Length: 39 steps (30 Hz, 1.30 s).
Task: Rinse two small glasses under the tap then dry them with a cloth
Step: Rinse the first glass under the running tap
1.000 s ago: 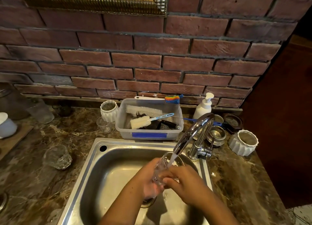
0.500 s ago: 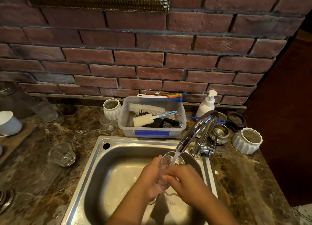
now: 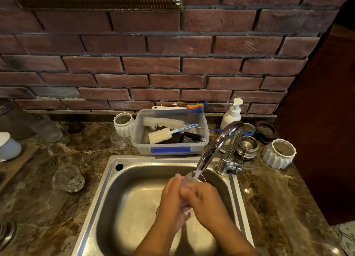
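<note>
**One glass under running tap, both hands on it**

Surroundings: steel sink [image 3: 107, 188] set in a marble counter [image 3: 48, 213], brick wall at the far side. The tap [image 3: 217, 144] is mounted at the sink's far-right corner, and its spout arcs left over the basin. A clear tub [image 3: 139, 140] sits just beyond the far rim, holding a bristle brush [image 3: 163, 122] and a sponge brush [image 3: 159, 136]. A white ribbed pot [image 3: 124, 124] and a tiny glass [image 3: 119, 141] stand left of the tub. Right of the tap are a soap pump [image 3: 232, 113], a steel cup [image 3: 247, 146] and a second ribbed pot [image 3: 278, 153].

The held glass [image 3: 187, 178] is over the basin, tilted, with its mouth right at the spout. The water stream [image 3: 196, 174] hits the rim. It is clear and mostly hidden by fingers; only the rim and a bit of the base show.

The left hand [image 3: 172, 200] is curled round its left side. The right hand [image 3: 207, 202] is curled round its right side, fingers overlapping the left's.

The second glass [image 3: 68, 178], clear and faceted, stands on the counter left of the sink, well apart from the hands.
</note>
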Each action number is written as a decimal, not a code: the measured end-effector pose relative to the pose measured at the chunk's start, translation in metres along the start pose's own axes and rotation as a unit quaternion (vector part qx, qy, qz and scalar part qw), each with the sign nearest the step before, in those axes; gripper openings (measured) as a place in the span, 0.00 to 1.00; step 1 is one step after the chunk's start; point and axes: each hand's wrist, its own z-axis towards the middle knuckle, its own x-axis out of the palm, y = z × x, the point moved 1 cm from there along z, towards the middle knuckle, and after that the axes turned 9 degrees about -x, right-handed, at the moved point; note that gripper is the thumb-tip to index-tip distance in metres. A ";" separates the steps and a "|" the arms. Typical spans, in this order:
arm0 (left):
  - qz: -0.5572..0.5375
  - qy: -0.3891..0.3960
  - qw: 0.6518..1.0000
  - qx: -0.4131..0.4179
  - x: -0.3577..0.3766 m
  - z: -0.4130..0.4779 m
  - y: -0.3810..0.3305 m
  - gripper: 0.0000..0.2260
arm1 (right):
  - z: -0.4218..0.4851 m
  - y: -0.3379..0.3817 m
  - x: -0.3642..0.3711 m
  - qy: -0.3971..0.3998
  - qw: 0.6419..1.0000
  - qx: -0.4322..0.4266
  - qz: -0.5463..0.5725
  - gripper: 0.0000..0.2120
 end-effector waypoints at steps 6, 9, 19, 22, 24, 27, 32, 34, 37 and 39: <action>-0.038 0.141 0.971 -0.189 -0.019 0.016 -0.021 0.16 | 0.006 -0.010 -0.016 0.148 0.964 -0.140 -0.170 0.10; -0.012 0.046 0.995 -0.088 -0.010 0.015 -0.012 0.10 | 0.004 -0.005 -0.003 0.088 0.989 -0.074 -0.095 0.10; 0.043 -0.020 0.998 -0.027 -0.009 0.004 -0.009 0.14 | 0.002 0.004 -0.007 0.059 0.995 -0.077 -0.023 0.11; -0.016 0.114 0.975 -0.191 -0.017 0.003 -0.024 0.12 | 0.009 0.005 -0.025 0.156 0.967 -0.169 -0.113 0.09; -0.038 0.110 0.974 -0.196 -0.015 0.007 -0.024 0.12 | 0.011 0.004 -0.027 0.159 0.963 -0.177 -0.123 0.10; -0.014 -0.009 0.998 -0.065 -0.004 0.012 -0.011 0.13 | 0.009 0.000 -0.015 0.072 0.989 -0.112 -0.068 0.09; 0.133 -0.109 0.970 0.172 0.001 0.003 0.017 0.12 | 0.007 -0.001 0.009 -0.099 0.983 0.101 0.113 0.16; 0.147 -0.103 0.969 0.167 -0.004 0.000 0.017 0.13 | 0.006 0.000 0.009 -0.076 0.989 0.079 0.102 0.14; 0.090 -0.001 0.996 0.011 -0.011 -0.004 -0.002 0.16 | 0.006 0.000 -0.007 0.024 0.996 -0.028 0.081 0.12; 0.035 0.085 0.989 -0.120 -0.015 -0.009 -0.015 0.18 | 0.009 0.003 -0.020 0.100 0.990 -0.086 0.048 0.10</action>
